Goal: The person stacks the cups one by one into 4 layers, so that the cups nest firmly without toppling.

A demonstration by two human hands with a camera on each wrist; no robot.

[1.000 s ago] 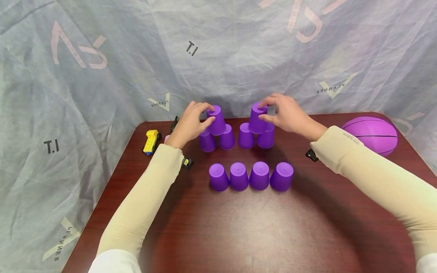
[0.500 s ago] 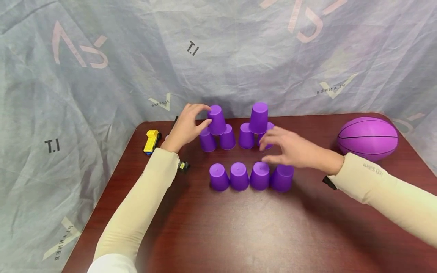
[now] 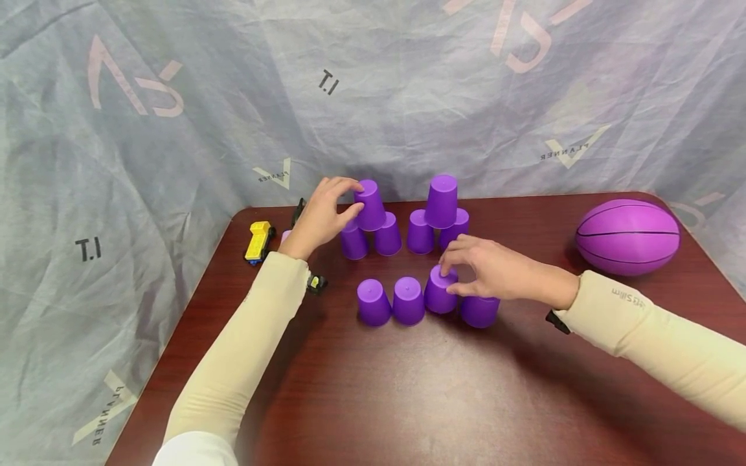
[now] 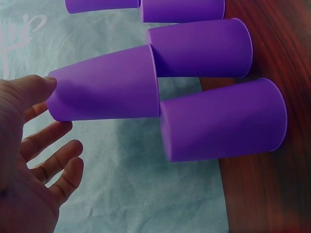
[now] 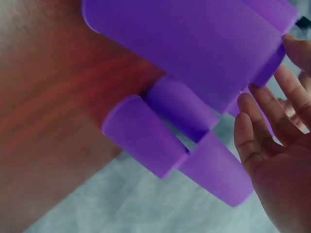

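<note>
Upside-down purple cups stand in two small pyramids at the back and a row nearer the front. My left hand [image 3: 320, 217] pinches the upper cup [image 3: 370, 207] of the left pyramid near its base, seen up close as a tapered cup [image 4: 104, 90] in the left wrist view. That cup rests across two lower cups [image 4: 226, 124]. My right hand [image 3: 495, 266] grips the third cup [image 3: 440, 294] of the front row from above, set slightly back from its neighbours. The right pyramid's upper cup [image 3: 441, 202] sits by itself on its pair.
Two more front-row cups [image 3: 408, 301] stand left of the right hand, and one cup [image 3: 480, 312] sits partly under it. A yellow toy truck [image 3: 258, 241] lies at left, a purple ball [image 3: 628, 237] at right. A grey cloth [image 3: 408, 97] hangs behind the table [image 3: 373, 395].
My right hand has let go of the right pyramid's upper cup, come forward and taken hold of the third front-row cup, which has shifted slightly back. The left hand has barely moved.
</note>
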